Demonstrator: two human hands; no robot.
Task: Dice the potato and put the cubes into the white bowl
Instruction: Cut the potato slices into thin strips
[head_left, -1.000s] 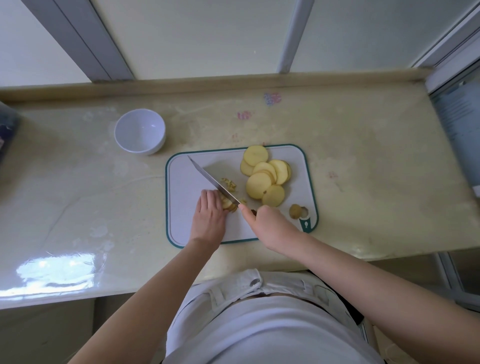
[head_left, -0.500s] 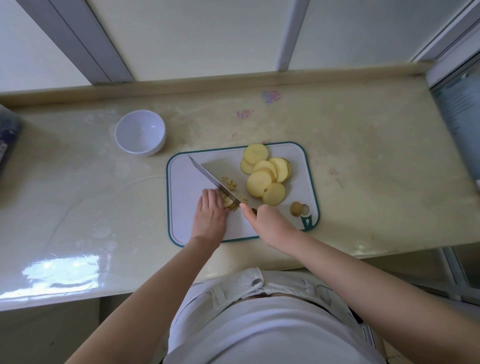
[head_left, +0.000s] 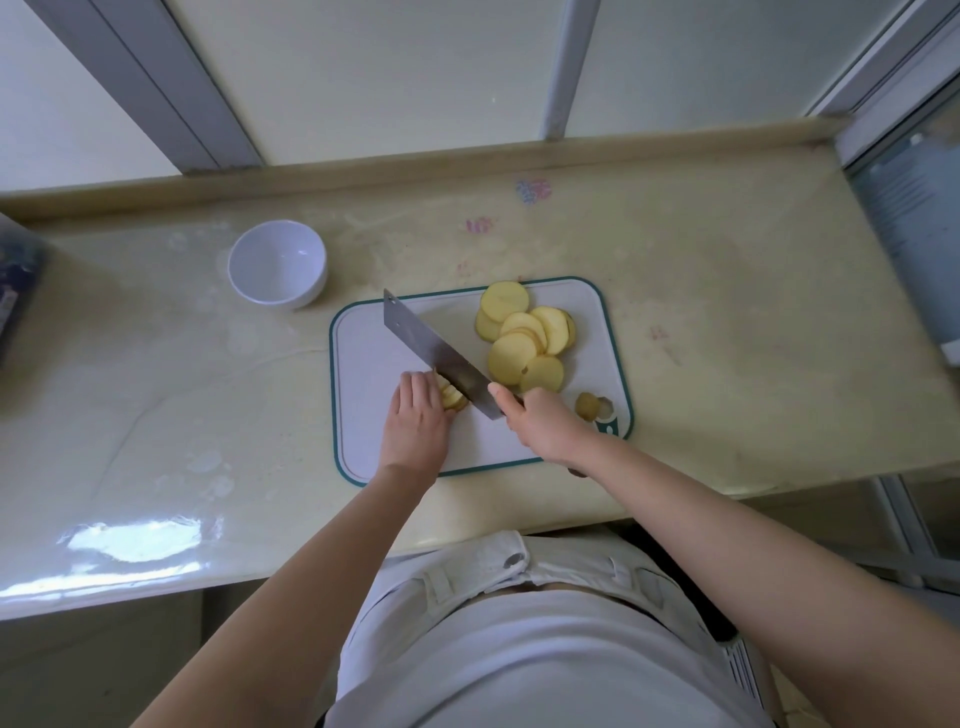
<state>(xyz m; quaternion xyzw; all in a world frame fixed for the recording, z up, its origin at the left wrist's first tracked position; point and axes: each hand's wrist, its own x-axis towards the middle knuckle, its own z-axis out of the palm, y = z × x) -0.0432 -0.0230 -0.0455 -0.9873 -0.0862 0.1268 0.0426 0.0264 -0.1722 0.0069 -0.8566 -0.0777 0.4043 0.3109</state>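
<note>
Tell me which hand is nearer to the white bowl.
Left. The left hand holds potato pieces on the board, down-right of the bowl; the right hand grips the knife further right.

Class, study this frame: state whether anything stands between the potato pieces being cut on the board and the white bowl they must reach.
Nothing visible does. The white bowl stands off the cutting board's far-left corner, with only bare counter between. The knife, gripped by the right hand, sits right of the potato pieces.

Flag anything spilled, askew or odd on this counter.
Nothing spilled: the potato slices all lie on the cutting board. Only pink and blue smudges mark the countertop behind it, and pale splash marks at left.
</note>
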